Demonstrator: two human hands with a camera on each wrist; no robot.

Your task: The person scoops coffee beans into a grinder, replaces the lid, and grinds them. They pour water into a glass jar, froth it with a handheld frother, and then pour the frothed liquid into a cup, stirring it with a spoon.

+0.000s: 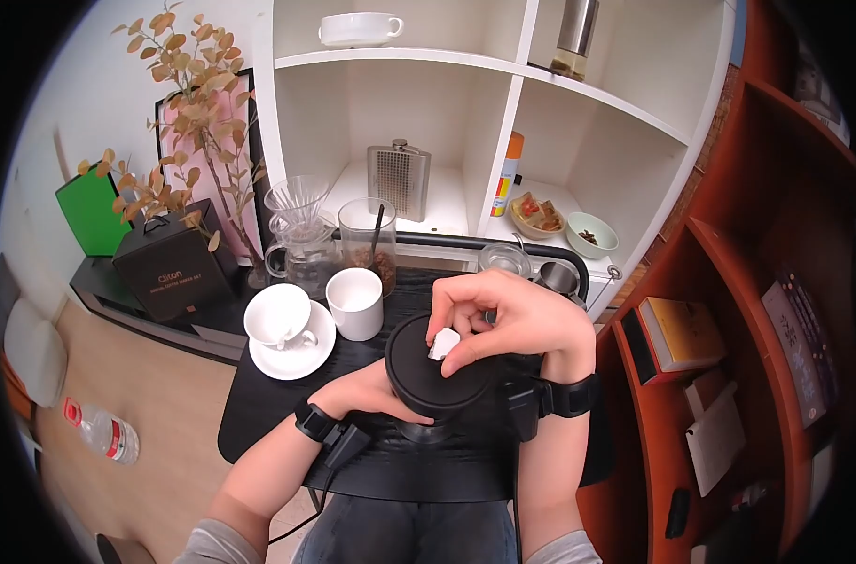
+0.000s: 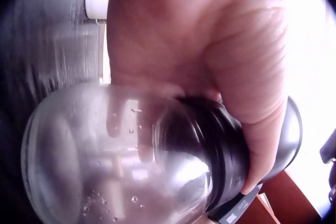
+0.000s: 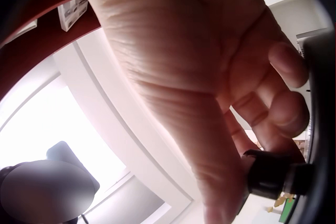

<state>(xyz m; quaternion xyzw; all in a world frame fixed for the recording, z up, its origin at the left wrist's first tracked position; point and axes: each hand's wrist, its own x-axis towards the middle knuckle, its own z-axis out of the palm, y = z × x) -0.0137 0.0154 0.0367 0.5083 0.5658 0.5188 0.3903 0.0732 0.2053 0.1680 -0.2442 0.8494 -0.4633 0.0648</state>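
My left hand (image 2: 199, 40) grips a clear glass jar (image 2: 121, 155) at its black collar (image 2: 226, 150). The thumb lies across the collar, and fingers show blurred through the glass, which has droplets on it. A broad round black top (image 1: 418, 376) crowns the jar in the head view. Over that top my right hand (image 1: 522, 315) pinches a small knob (image 3: 268, 174) between thumb and fingers. The knob looks black in the right wrist view and bright white from above. Curled fingers of this hand stand off the top's surface.
On the black table, a white cup (image 1: 277, 317) on a saucer (image 1: 301, 362) and a white mug (image 1: 354, 305) stand left of the jar. Behind are a glass carafe (image 1: 306, 258) and a tall glass (image 1: 367, 240). A metal flask (image 1: 399, 179) and small bowls (image 1: 592, 235) occupy the shelf.
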